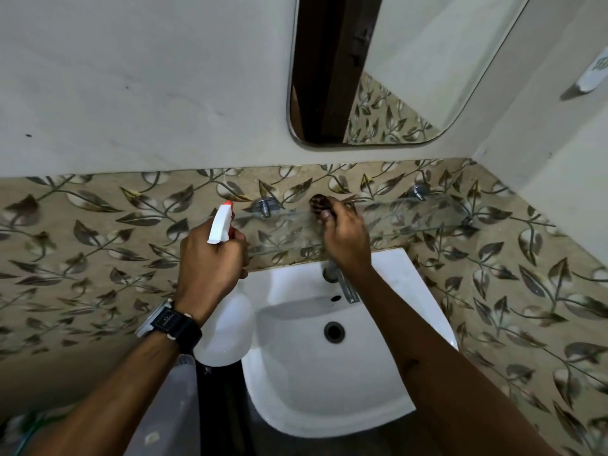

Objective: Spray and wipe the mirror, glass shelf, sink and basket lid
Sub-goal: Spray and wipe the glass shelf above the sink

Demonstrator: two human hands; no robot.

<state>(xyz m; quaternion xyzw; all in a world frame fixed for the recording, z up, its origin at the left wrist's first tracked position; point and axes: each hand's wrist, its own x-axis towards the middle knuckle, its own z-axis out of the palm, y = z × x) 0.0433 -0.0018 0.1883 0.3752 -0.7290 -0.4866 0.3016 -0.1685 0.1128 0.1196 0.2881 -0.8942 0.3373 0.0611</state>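
My left hand (210, 261) grips a white spray bottle (223, 327) with a white and red trigger head, its nozzle pointing at the left part of the glass shelf (411, 215). My right hand (343, 233) is closed on a small dark brown cloth (319, 203) pressed on the middle of the shelf. The mirror (394, 77) hangs on the wall above. Below the shelf sits the white sink (329, 383) with a chrome tap (345, 284). A pale plastic basket lid (174, 399) shows at the lower left, partly hidden by my left arm.
Two chrome brackets (263, 207) fix the shelf to the leaf-patterned tiles. A white holder (592, 74) is mounted on the right wall. The corner of the room closes in on the right side.
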